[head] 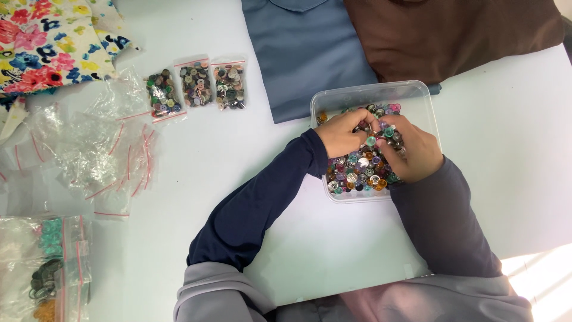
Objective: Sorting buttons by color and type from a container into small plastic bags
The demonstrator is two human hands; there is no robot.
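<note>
On the white table (179, 173), your left hand (341, 132) and right hand (414, 152) meet, fingers curled, over buttons (357, 173) in the tub (357, 95) straight ahead, both equally near.

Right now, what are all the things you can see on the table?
clear plastic box: one, see-through, right of centre on the white table
loose buttons: too many to count, mixed colours, inside the box
filled button bags: three, clear with red strips, in a row at upper left
empty bags: a loose pile, clear with red strips, at left
bags with sorted items: a few, teal, dark and orange contents, bottom left corner
floral fabric: one, many colours, top left
blue fabric: one, top centre
brown fabric: one, top right
left hand: in the box among the buttons, navy sleeve
right hand: in the box, fingers on buttons, navy sleeve
</note>
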